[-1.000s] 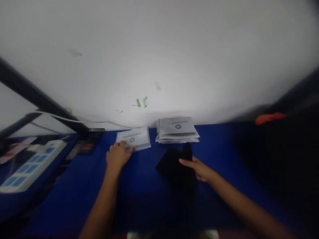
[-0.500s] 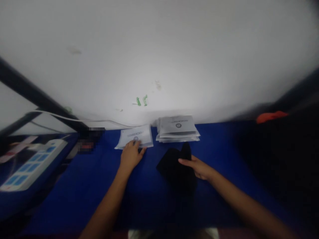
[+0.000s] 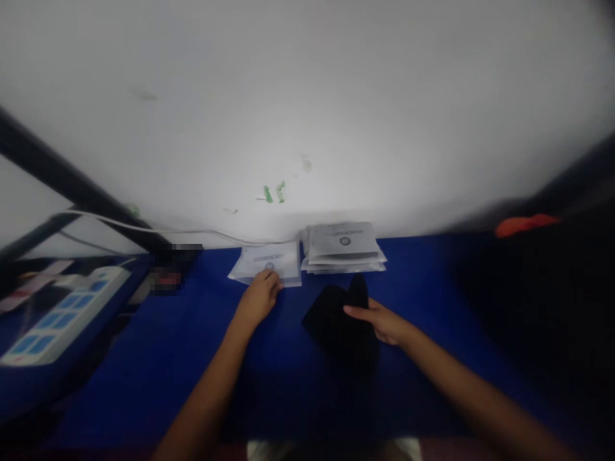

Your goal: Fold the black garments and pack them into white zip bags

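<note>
My left hand (image 3: 262,298) is at the near edge of a frosted plastic bag (image 3: 281,257) with dark printing, its fingers curled together on that edge. The bag lies flat against the back of the blue table. In my right hand (image 3: 379,320) is a black cloth item (image 3: 331,317), pinched between thumb and fingers. One fold of it stands up above the thumb; its lower part blends into the dark, so its exact kind cannot be made out. Just behind it sits a stack of similar printed bags (image 3: 343,246).
A white power strip (image 3: 67,317) with blue sockets lies at the left. A white cable (image 3: 192,231) runs along the wall (image 3: 336,128). Something orange (image 3: 526,224) shows at the right, beside a dark area. The blue tabletop (image 3: 158,371) spreads under both arms.
The single bag has shifted slightly to the right with my left hand. The left fingers, spread on the bag before, are now drawn together at its edge. My right hand stays put.
</note>
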`<action>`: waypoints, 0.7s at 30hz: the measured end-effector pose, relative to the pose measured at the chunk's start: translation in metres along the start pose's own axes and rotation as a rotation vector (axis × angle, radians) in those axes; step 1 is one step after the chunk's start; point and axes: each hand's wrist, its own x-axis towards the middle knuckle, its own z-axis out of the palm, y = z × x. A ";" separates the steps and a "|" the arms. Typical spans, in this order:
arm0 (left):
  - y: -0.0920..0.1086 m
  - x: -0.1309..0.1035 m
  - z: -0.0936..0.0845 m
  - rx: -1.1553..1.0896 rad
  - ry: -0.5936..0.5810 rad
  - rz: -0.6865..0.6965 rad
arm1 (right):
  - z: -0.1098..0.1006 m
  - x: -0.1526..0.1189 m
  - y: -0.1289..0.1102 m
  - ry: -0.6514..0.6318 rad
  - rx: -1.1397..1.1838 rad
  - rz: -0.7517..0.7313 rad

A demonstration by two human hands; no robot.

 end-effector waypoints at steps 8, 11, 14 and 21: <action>-0.007 0.011 0.012 -0.057 0.093 0.007 | -0.001 0.001 0.001 0.036 -0.023 0.000; -0.003 0.009 0.006 -0.052 0.102 0.006 | -0.001 0.000 0.000 0.025 -0.023 -0.013; 0.008 0.002 -0.009 0.007 0.111 -0.088 | -0.001 -0.002 -0.002 -0.006 -0.007 -0.023; 0.053 -0.010 -0.025 -0.062 0.095 -0.274 | -0.009 -0.003 -0.007 -0.101 -0.102 0.030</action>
